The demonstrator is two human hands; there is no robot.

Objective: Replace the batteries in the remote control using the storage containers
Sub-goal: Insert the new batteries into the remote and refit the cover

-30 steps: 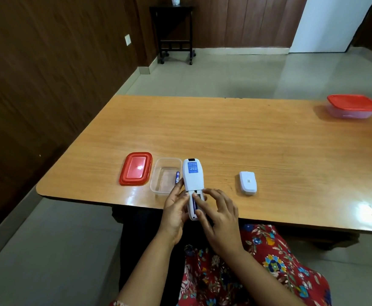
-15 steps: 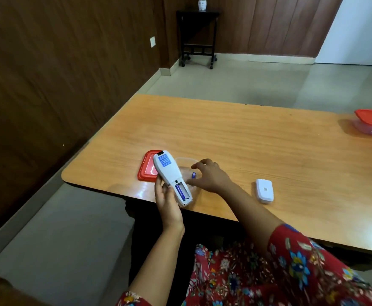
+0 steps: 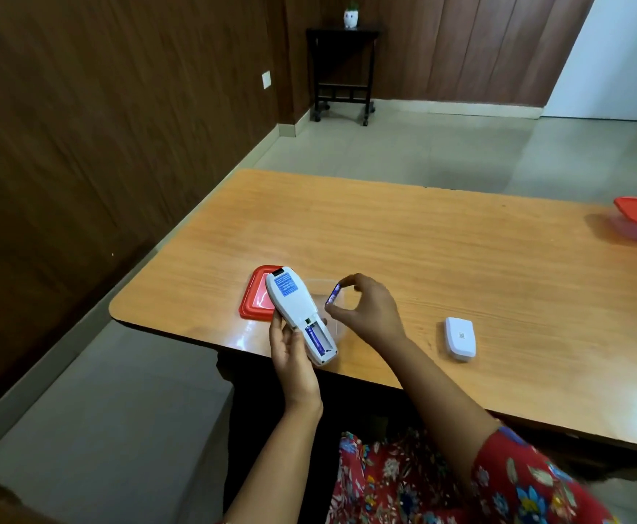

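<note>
The white remote control point(image 3: 298, 313) is held above the near edge of the wooden table point(image 3: 441, 259), its back up and its battery compartment open, with one blue battery inside. The left hand point(image 3: 294, 357) grasps it from below at the lower end. The right hand point(image 3: 369, 308) pinches a second blue battery point(image 3: 333, 295) between thumb and forefinger, over the clear container point(image 3: 328, 296). A red lid point(image 3: 257, 302) lies just behind the remote. The white battery cover point(image 3: 459, 338) lies apart, to the right.
</note>
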